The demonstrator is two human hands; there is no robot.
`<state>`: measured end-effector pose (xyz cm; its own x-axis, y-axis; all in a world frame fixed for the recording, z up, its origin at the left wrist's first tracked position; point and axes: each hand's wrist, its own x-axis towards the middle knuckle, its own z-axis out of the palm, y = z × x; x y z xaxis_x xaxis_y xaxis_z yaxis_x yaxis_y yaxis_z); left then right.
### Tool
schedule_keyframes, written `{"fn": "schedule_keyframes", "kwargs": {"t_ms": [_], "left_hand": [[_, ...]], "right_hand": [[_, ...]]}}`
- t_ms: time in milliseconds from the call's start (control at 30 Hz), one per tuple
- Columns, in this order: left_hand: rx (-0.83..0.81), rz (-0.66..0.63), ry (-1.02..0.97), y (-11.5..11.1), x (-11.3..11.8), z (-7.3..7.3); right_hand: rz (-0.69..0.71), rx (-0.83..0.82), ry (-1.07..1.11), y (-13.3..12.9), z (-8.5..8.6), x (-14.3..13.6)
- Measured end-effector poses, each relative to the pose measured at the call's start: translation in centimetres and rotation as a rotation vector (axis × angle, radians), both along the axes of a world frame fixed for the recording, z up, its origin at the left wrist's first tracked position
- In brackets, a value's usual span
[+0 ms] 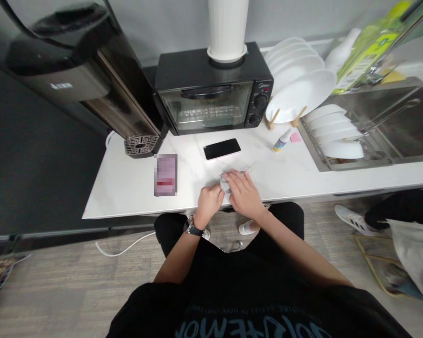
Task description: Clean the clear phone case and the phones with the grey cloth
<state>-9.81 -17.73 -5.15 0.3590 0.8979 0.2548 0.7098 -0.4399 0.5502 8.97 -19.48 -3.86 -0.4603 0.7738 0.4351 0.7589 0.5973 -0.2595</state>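
Observation:
My left hand [210, 202], with a watch at its wrist, is closed at the counter's front edge, its fingertips at the left end of a crumpled, clear-looking plastic piece [225, 183]. Over that piece lies my right hand [245, 195], fingers stretched forward and palm down. Just beyond the hands a black-screened phone [222, 149] rests on the white counter [127, 188]. To the left is a pinkish blurred packet [166, 175]. A small white bottle [282, 140] leans or stands at the right, beside a pink note [295, 137].
A black toaster oven [211, 105] carries a white pot [228, 28]. At its left is a water dispenser [102, 84]. White plates [303, 94] stand in a rack near the sink [391, 141]. Another person's shoe [354, 219] shows at right.

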Motion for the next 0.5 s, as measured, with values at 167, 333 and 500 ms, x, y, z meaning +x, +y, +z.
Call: {"fn": "schedule_keyframes", "kwargs": {"t_ms": [167, 333, 500], "left_hand": [[0.015, -0.058, -0.075, -0.3, 0.3, 0.7], [0.018, 0.013, 0.046, 0.1, 0.1, -0.2], [0.022, -0.024, 0.025, -0.2, 0.1, 0.3]], "right_hand": [[-0.233, 0.012, 0.083, 1.3, 0.5, 2.8], [0.037, -0.034, 0.009, -1.0, 0.3, -1.6], [-0.058, -0.022, -0.006, -0.3, 0.0, 0.9]]}}
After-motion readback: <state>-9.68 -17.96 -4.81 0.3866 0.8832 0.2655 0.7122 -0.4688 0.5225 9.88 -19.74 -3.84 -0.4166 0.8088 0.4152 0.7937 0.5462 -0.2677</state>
